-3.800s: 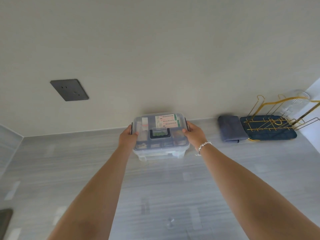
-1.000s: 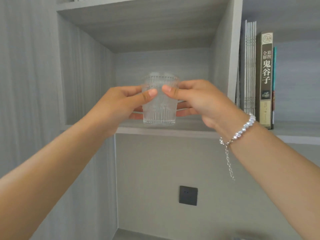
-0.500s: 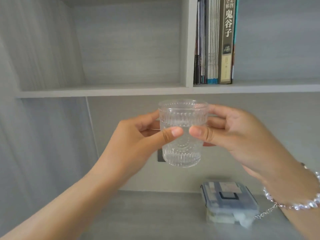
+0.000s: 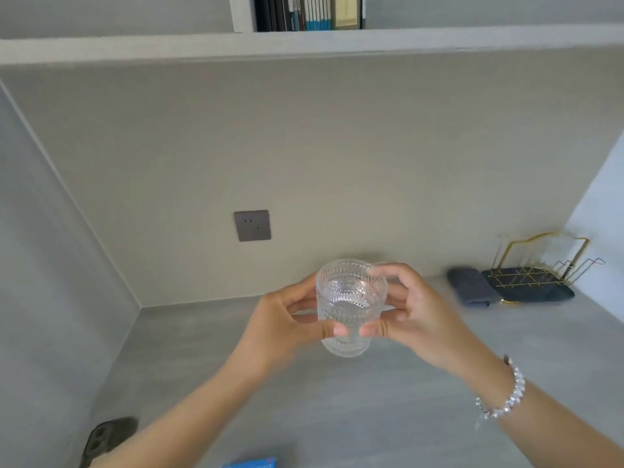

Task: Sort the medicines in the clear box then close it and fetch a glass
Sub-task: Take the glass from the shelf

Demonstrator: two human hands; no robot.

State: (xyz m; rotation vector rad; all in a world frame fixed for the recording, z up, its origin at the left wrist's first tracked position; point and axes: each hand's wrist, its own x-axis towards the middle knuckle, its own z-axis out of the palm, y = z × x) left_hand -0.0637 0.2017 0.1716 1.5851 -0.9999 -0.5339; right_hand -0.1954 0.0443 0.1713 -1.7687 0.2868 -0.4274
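- Now I see both hands wrapped round the glass [image 4: 351, 307], holding it up over the counter [image 4: 337, 400], clear of the surface.
- My left hand [image 4: 287, 324] grips its left side, thumb across the front near the base.
- My right hand [image 4: 417, 319] grips the right side, thumb meeting the left one; a bracelet [image 4: 506, 393] sits on that wrist.
- Behind, a socket [image 4: 252, 225] on the wall; above it a shelf [image 4: 304, 45] with books [image 4: 309, 11].
- Far right on the counter: a grey cloth [image 4: 471, 290] just beside a gold wire rack [image 4: 540, 268].
- I cannot see the clear box from here.
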